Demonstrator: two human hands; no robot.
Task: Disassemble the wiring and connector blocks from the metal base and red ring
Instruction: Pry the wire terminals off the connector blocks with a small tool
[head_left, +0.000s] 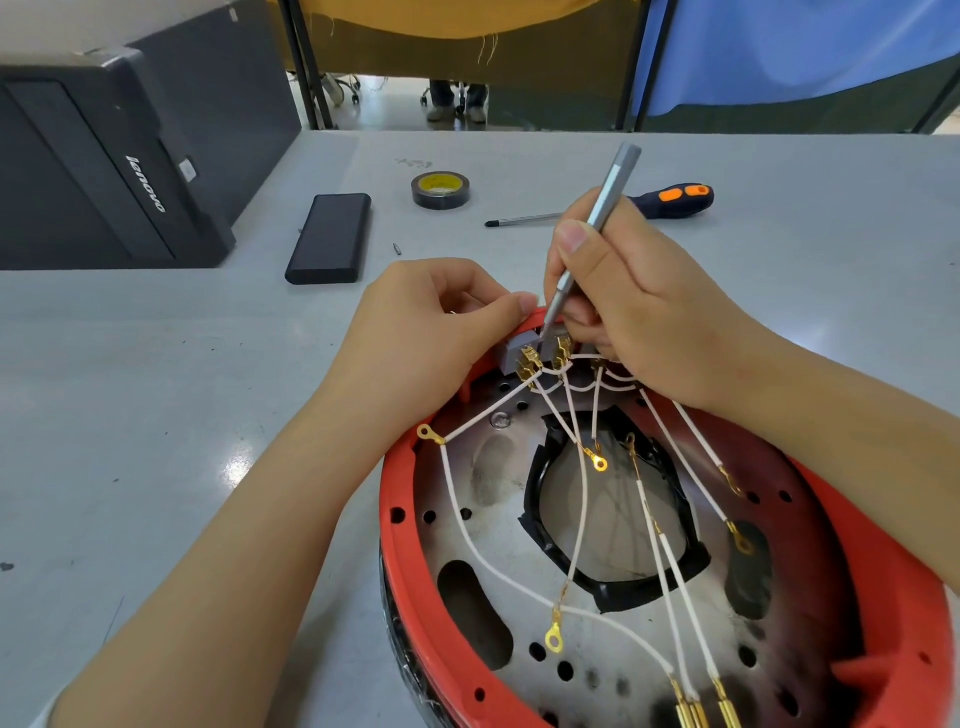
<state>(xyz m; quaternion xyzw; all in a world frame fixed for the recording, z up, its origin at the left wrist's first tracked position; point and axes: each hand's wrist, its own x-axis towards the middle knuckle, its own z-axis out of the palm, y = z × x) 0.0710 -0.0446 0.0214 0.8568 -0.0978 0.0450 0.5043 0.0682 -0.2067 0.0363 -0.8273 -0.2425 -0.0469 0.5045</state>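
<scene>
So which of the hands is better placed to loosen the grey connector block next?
Right hand: it grips the silver screwdriver, tip at the grey connector block. Left hand only steadies that block.

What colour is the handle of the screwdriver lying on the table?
Black with orange inserts, on the screwdriver; head view.

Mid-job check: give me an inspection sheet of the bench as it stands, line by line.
Surface: grey table, scuffed, small dark specks.
Job's things: red ring around perforated metal base; grey connector block at the far rim.
Clutter: tape roll, orange-and-black screwdriver, black flat case, loose bit.
Hands: left hand pinches the block; right hand grips a slim grey driver, tip at the block.
Cables: white wires with gold ring terminals fan from the block across the base.
Surroundings: black Lenovo box, yellow and blue curtains, someone's feet beyond.
</scene>
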